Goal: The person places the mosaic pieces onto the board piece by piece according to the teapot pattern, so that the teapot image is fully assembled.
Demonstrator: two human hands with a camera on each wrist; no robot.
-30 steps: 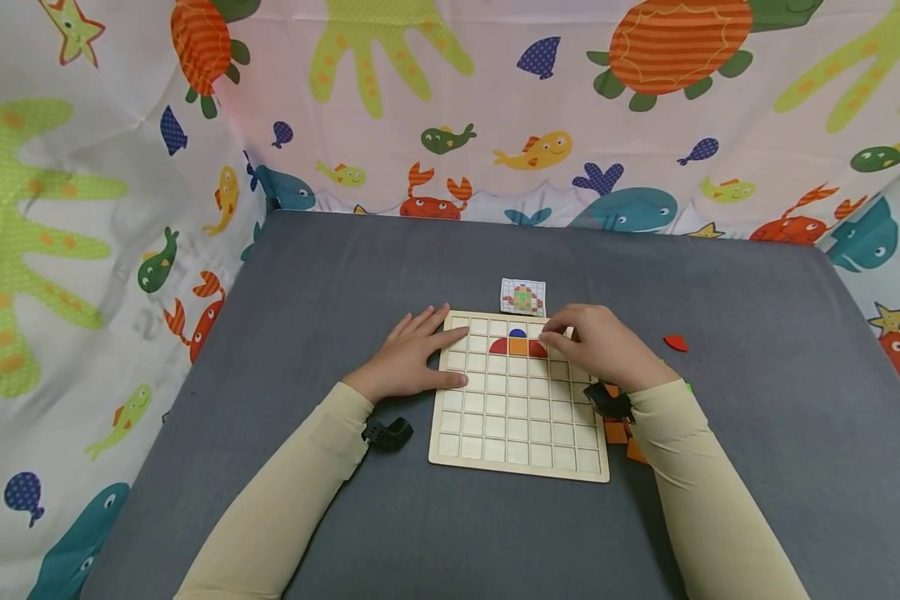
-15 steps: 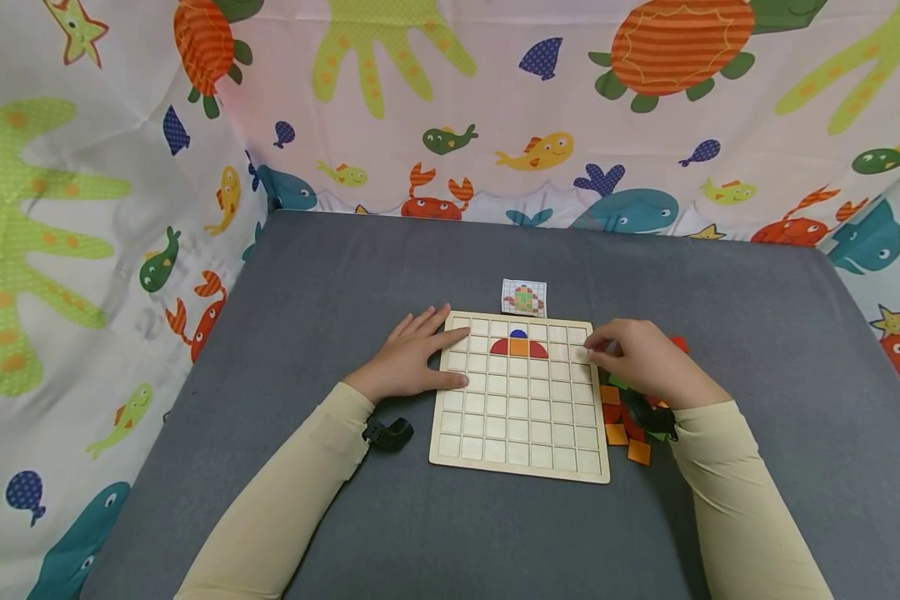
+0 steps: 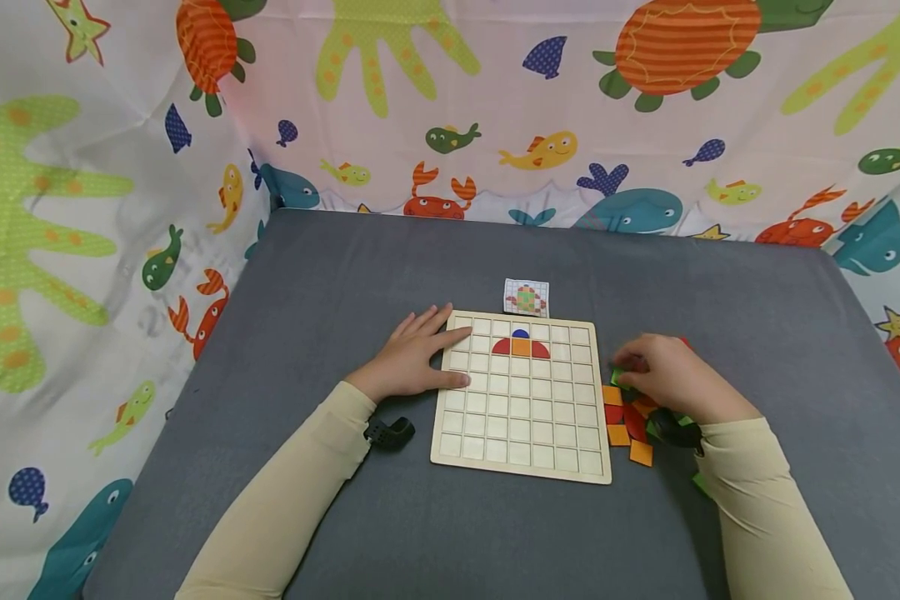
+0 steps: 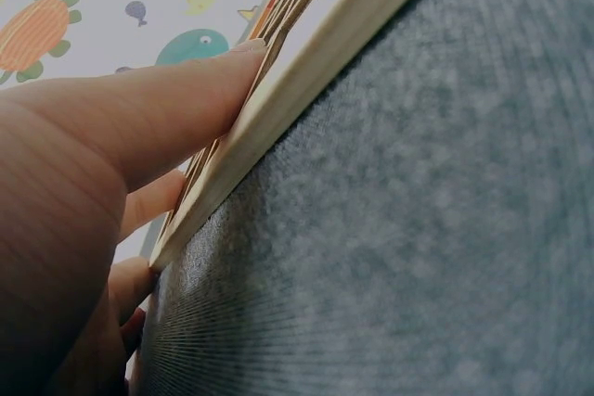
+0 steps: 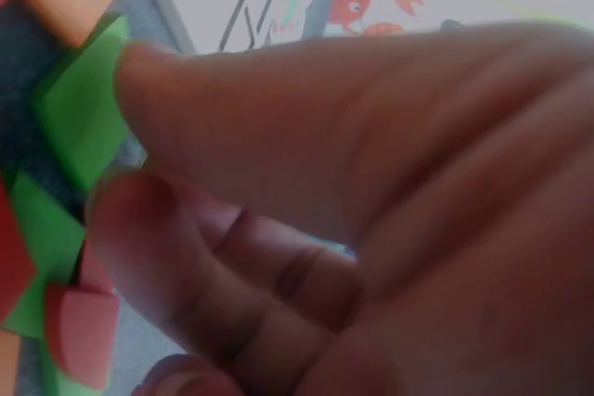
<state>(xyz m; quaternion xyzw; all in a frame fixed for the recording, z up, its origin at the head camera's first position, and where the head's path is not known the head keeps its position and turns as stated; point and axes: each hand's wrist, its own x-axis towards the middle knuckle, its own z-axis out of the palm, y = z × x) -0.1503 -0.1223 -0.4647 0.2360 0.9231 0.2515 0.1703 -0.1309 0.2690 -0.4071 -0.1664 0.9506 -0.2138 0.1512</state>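
My left hand (image 3: 414, 357) rests on the left edge of a square wooden grid board (image 3: 487, 425), fingers spread and thumb on the rim. In the left wrist view the thumb (image 4: 195, 95) presses the board's edge. Set in the upper cells are an orange square tile (image 3: 521, 348), a red curved piece (image 3: 501, 347) on each side and a blue half-round piece (image 3: 521, 334) above. Right of the board, my right hand (image 3: 671, 379) reaches over loose tiles, fingers loosely bent. Its thumb and forefinger tips are at a green tile (image 5: 83, 104); no firm grip shows.
A small printed pattern card (image 3: 527, 297) lies behind the board. Orange tiles (image 3: 618, 435), red tiles (image 3: 613, 415) and green ones lie heaped by the board's right edge, partly under my right hand. A patterned cloth (image 3: 495, 187) stands behind the grey table (image 3: 360, 267).
My right hand has left the upper cells beside the right-hand red piece and moved right and down to the loose tiles. My left hand keeps its place on the board.
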